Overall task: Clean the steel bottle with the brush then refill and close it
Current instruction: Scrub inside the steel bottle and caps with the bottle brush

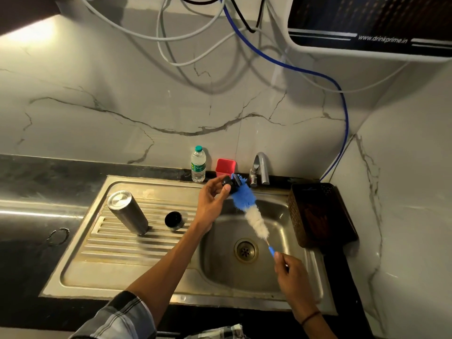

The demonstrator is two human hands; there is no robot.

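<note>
One steel bottle (127, 212) on the left, standing mouth-down on the ribbed drainboard of the sink (102, 260), base up. Just to its right, one small dark cap (174, 220) sits on the same ribs, apart from the bottle. Two hands in play. The left hand (212, 198) is raised over the near edge of the basin, fingers and thumb pinching one small black lid piece (228, 184), which is pushed against the blue tip of the brush. One brush (249, 212), blue bristles at the far end, white bristles below, slanting down across the basin to its thin blue handle, gripped in the curled fingers of the right hand (291, 275). One drain (246, 250) sits under the brush.

Along the back edge: one clear plastic water bottle (198, 164) with a green cap, one red cup (225, 166), one bent tap (259, 168). At the right, one dark woven basket (318, 214) leans by the basin.

The table (31, 192) is dark polished stone around the steel sink. Marble-veined wall tiles rise behind, white, black and one blue hose (342, 106) hang across them, and one water purifier (371, 25) is mounted top right.
</note>
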